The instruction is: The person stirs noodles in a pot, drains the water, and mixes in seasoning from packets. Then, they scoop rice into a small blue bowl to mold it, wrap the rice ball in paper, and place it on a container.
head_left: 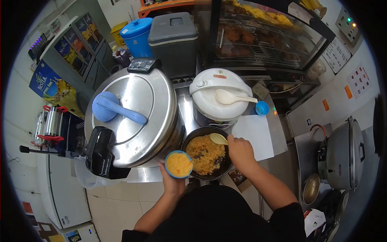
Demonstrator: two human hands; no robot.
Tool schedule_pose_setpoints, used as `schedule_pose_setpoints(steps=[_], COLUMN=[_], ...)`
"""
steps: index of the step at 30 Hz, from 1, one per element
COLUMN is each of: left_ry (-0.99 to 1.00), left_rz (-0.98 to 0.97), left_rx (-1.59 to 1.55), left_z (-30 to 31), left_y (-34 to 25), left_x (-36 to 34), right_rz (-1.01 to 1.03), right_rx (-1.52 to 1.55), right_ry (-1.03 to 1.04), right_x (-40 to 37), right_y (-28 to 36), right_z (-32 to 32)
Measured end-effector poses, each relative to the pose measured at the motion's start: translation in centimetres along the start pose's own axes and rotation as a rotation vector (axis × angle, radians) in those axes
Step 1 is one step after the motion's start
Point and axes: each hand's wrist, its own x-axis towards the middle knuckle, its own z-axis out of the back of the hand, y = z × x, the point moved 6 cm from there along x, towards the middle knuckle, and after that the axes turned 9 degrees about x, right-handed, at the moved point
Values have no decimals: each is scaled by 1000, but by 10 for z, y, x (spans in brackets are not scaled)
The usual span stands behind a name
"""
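My left hand (173, 182) holds a small blue bowl (178, 164) filled with yellow-orange food, level beside the left rim of a dark pan. In the pan (206, 151) lies brownish fried rice with a few dark patches where the bottom shows. My right hand (240, 154) is closed round the handle of a pale yellow spoon (219, 139), whose head is over the upper right part of the rice. Behind the pan stands a white rice cooker (219, 82) with a cream spoon (231, 97) on its lid.
A large steel cooker (157, 133) with a blue scoop (121, 108) on its lid stands at the left. A white sheet (254, 137) and a small blue cup (262, 107) are at the right. Behind are a grey bin (173, 34) and a glass food warmer (258, 44).
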Motion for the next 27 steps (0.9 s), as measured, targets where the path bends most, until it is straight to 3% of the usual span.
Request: schedule_pose_setpoints(steps=[5, 11, 14, 17, 20, 27], left_ry=[-90, -10, 41, 40, -5, -15], left_rz=[108, 233, 238, 233, 259, 205], left_rx=[-60, -93, -56, -22, 21, 16], left_z=[54, 68, 68, 59, 54, 29], left_y=[5, 32, 38, 27, 25, 10], left_x=[-9, 5, 9, 4, 0, 1], right_rz=[100, 334, 203, -58, -237, -301], right_rx=[-112, -89, -29, 95, 258, 460], right_ry=[55, 42, 208, 364, 431, 340], right_x=[33, 39, 33, 25, 18, 13], right_y=[21, 43, 46, 47, 37, 37], right_z=[-47, -75, -90, -94, -102, -105])
